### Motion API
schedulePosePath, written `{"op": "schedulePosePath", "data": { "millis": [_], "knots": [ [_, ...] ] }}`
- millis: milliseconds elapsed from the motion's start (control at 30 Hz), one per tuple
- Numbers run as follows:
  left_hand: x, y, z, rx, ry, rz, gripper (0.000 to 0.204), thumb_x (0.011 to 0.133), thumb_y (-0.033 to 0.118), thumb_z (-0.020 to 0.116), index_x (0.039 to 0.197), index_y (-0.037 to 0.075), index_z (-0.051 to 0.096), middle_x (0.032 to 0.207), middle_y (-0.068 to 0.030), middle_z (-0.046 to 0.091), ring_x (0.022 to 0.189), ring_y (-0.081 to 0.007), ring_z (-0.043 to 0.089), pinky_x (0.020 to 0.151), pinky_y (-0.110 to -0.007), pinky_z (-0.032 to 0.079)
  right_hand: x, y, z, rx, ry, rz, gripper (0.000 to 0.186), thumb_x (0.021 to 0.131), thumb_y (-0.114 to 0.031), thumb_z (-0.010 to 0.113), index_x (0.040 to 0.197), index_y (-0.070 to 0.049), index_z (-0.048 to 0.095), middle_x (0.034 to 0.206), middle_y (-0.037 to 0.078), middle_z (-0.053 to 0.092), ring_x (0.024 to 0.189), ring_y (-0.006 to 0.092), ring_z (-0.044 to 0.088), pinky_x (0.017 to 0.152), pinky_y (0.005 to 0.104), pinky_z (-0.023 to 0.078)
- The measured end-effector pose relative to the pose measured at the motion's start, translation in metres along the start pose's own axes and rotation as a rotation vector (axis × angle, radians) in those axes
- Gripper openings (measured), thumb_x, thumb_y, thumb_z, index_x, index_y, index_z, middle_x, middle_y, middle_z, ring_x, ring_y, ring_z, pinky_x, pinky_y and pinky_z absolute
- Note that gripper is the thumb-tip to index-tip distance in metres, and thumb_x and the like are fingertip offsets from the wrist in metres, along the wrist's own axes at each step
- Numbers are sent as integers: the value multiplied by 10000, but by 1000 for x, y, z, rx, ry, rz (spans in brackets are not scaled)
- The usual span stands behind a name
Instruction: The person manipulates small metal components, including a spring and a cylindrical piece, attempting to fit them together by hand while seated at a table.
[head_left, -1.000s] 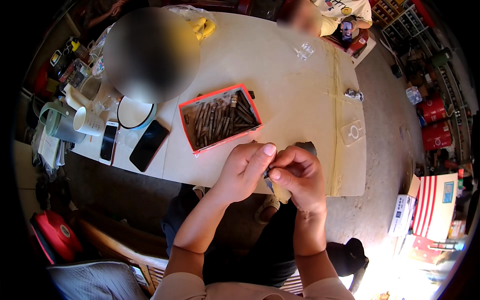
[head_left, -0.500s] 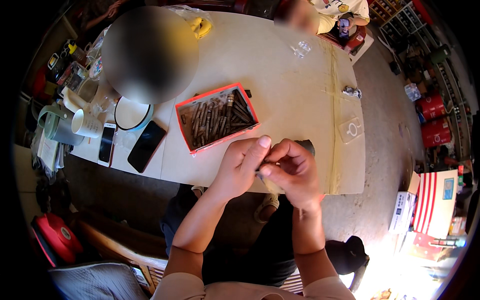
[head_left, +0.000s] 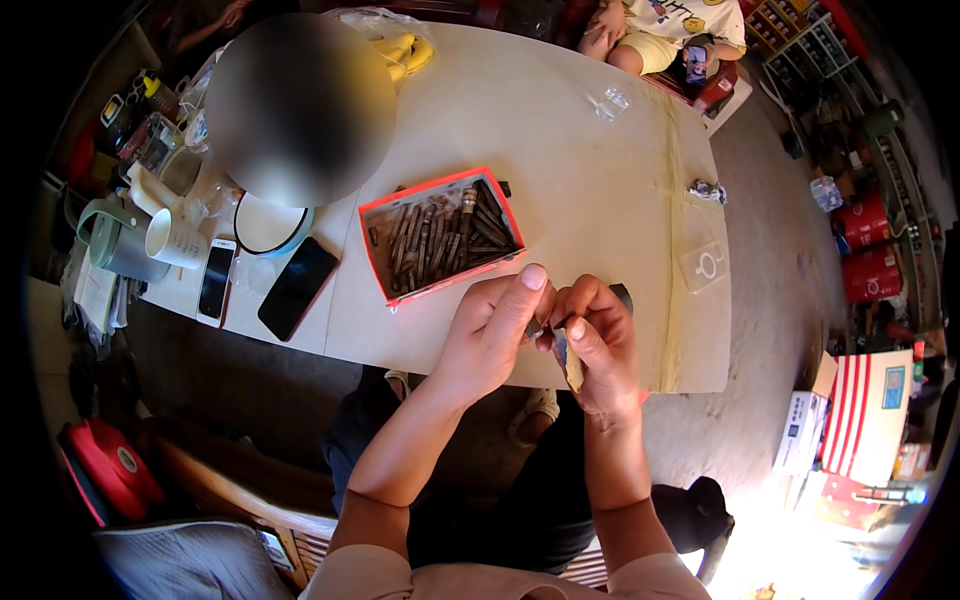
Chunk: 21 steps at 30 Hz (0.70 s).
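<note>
My left hand (head_left: 483, 335), thumb raised, is closed around a small dark metal piece (head_left: 534, 329), mostly hidden by the fingers. Close beside it on the right, my right hand (head_left: 603, 350) pinches a folded scrap of sandpaper (head_left: 573, 366), tan on one face and dark on the other. Both hands are held over the table's near edge. Just beyond them stands a shallow red-rimmed box (head_left: 458, 276) with many dark metal bits (head_left: 435, 238) inside. Part of a dark object (head_left: 622, 295) shows behind my right fingers.
On the table (head_left: 590, 180) at left lie a black phone (head_left: 298, 288), a white phone (head_left: 215, 283), a bowl (head_left: 270, 226) and a paper cup (head_left: 175, 241). Bananas (head_left: 405, 55) and a clear glass (head_left: 612, 103) are farther back. Another person (head_left: 660, 40) sits at the far right holding a phone.
My right hand has drawn slightly away from my left and turned, so the sandpaper scrap now shows more plainly. The far person's hand and legs have come into clearer view.
</note>
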<state>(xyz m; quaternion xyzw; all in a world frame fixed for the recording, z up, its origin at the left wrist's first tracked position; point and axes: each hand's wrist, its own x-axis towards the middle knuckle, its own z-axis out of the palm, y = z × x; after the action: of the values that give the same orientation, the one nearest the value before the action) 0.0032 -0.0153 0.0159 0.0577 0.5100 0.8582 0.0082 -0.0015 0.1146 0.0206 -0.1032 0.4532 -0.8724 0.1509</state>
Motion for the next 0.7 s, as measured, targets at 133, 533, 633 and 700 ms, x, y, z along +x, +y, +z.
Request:
{"op": "schedulePosePath", "data": {
  "millis": [133, 533, 633, 700],
  "knots": [
    [1, -6, -10, 6, -60, 26, 517, 1014, 398, 400, 651, 37, 472, 597, 23, 439, 559, -77, 398, 506, -243, 323, -6, 0, 1, -241, -6, -87, 212, 797, 14, 714, 855, -36, 516, 789, 17, 563, 733, 82, 535, 684, 233, 446],
    [-2, -12, -16, 138, -89, 138, 506, 1018, 354, 392, 629, 34, 445, 588, 9, 435, 559, -78, 369, 517, -253, 297, 1, -7, -10, -133, -107, 48, 212, 836, -63, 712, 828, -48, 501, 795, 3, 558, 733, 75, 507, 648, 223, 420],
    [1, -11, -14, -49, -65, 26, 529, 1024, 392, 349, 609, 69, 399, 580, 9, 393, 543, -74, 329, 507, -247, 257, -1, -9, -10, -120, -61, 0, 211, 818, -62, 728, 849, -42, 520, 789, 2, 555, 730, 84, 511, 657, 234, 424],
    [1, -7, -7, -154, -43, -40, 530, 1024, 399, 346, 606, 75, 379, 568, 8, 368, 534, -78, 309, 502, -248, 246, -3, -9, -2, -145, 45, -64, 212, 799, -54, 740, 861, -35, 538, 786, 11, 560, 733, 100, 517, 664, 245, 427]
  ]
}}
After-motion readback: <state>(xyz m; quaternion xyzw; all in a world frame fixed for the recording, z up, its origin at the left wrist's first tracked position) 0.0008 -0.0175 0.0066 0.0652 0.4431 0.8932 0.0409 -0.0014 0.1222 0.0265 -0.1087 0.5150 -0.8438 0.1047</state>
